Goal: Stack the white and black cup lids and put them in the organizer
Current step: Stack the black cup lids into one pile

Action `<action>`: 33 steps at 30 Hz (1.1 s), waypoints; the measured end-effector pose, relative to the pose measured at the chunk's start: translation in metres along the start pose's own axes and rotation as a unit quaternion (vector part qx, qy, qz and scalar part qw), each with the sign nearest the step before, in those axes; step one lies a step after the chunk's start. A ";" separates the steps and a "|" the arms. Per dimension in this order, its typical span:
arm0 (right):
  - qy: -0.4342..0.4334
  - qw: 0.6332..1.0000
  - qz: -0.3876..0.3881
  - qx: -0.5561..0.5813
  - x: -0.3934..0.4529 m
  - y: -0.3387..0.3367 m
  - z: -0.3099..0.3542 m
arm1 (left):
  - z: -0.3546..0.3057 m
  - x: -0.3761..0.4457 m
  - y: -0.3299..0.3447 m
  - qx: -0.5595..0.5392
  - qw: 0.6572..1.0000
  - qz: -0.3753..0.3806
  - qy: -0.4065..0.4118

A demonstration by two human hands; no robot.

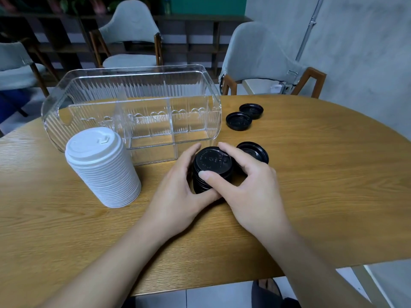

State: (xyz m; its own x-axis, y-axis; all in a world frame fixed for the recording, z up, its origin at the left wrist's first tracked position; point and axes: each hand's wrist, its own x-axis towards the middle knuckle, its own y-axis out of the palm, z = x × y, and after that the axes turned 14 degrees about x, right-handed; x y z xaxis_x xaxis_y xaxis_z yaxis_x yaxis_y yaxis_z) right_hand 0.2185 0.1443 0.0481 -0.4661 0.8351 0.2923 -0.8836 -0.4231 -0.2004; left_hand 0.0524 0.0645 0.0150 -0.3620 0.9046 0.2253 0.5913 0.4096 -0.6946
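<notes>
Between both hands, glossy black lid stack (212,165)

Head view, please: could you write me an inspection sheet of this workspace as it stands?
Surface: wooden table, rounded edge.
Job's things: white lid stack upright beside the clear organizer, which holds no lids; black lid stack between the hands; three loose black lids on the table.
Clutter: nothing seen.
Grippers: left hand and right hand both grip the black stack.
Cables: nothing seen on the table.
Surroundings: grey chairs, dark shelving, grey wall.
</notes>
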 end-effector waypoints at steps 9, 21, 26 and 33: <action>0.042 0.994 0.085 0.060 0.011 -0.015 -0.008 | 0.003 0.002 -0.003 -0.034 0.999 0.036 0.012; -0.031 0.973 -0.044 -0.225 0.023 -0.044 -0.028 | -0.006 -0.002 -0.004 -0.090 0.995 0.014 0.032; -0.046 0.936 -0.016 -0.349 0.024 -0.044 -0.054 | -0.008 -0.003 -0.003 -0.082 0.996 -0.016 0.035; -0.077 0.935 -0.028 -0.344 0.024 -0.041 -0.048 | -0.004 -0.002 -0.003 -0.086 0.996 -0.022 0.031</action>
State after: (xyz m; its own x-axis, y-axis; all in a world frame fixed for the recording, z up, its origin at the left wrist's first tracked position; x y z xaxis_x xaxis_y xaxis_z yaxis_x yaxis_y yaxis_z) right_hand 0.2453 0.1984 0.0187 -0.4667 0.7667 0.4408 -0.6941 -0.0086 -0.7198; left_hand 0.0544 0.0625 0.0192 -0.3492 0.8883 0.2982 0.6927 0.4590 -0.5562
